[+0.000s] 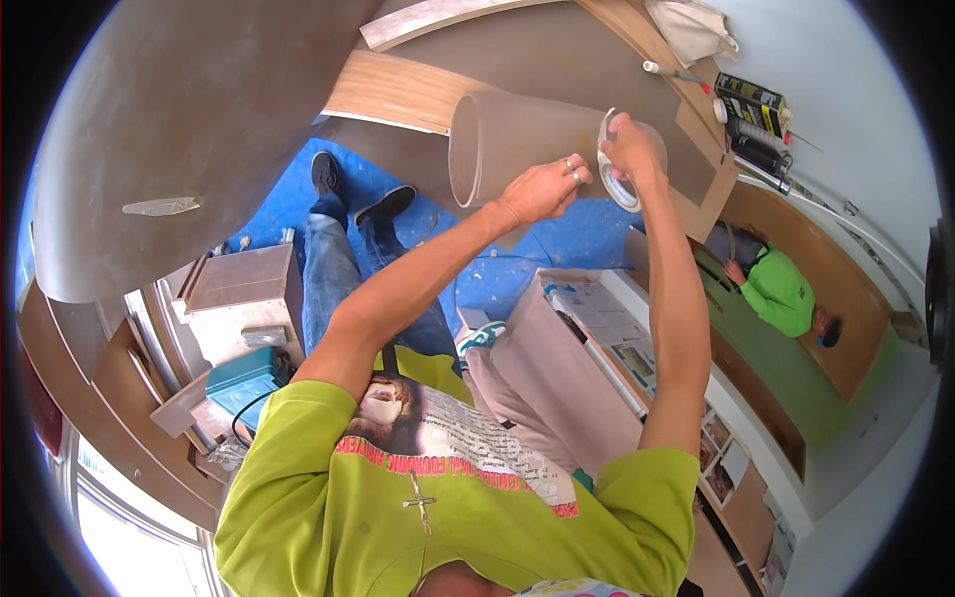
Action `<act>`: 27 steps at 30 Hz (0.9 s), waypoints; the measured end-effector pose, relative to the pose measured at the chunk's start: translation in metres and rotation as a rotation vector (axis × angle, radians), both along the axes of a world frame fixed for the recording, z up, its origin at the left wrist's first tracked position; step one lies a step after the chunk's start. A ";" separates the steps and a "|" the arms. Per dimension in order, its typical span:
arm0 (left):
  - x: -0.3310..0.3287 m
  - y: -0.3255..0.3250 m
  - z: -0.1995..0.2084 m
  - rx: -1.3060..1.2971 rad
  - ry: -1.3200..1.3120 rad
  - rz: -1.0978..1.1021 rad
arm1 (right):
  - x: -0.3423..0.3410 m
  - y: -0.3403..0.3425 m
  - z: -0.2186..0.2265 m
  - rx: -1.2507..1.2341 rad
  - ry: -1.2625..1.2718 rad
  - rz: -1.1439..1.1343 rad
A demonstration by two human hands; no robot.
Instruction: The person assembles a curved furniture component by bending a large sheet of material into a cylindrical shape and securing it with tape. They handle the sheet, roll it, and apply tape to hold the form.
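Note:
A roll of masking tape is gripped in my right hand, its fingers wrapped over the rim. Close to its left, my left hand has its ringed fingers curled together; whatever they pinch, if anything, is too small to tell. Just beyond both hands, a brown sheet rolled into a wide tube lies on its side with its open end to the left. My left hand overlaps the tube's near side, and whether it touches cannot be made out. The tube's right end is partly hidden behind my right hand and the tape.
A large brown curved panel with a tape strip fills the upper left. Wooden boards lie behind the tube. Blue sheeting covers the floor. A person in a green shirt is at the right. A teal case stands lower left.

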State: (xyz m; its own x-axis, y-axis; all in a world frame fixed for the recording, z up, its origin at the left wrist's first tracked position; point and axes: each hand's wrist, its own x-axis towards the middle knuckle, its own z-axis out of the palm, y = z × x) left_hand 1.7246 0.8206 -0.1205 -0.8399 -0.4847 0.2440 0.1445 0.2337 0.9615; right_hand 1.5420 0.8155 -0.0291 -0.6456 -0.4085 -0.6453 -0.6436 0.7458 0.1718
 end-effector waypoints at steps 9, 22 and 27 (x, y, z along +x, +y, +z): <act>0.002 0.002 0.003 0.008 0.030 0.013 | 0.003 -0.012 -0.004 0.276 -0.096 0.137; -0.001 -0.007 0.002 -0.032 -0.033 -0.007 | 0.019 -0.011 0.046 -0.090 -0.338 -0.375; -0.006 -0.011 0.001 -0.012 -0.044 0.006 | 0.012 0.038 0.045 -0.466 -0.501 -0.554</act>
State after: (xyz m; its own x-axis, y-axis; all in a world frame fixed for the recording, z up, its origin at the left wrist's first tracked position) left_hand 1.7182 0.8093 -0.1191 -0.8470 -0.4870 0.2130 0.1009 0.2462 0.9640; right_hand 1.5541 0.8540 0.0155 -0.5142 -0.4133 -0.7515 -0.0868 0.8968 -0.4338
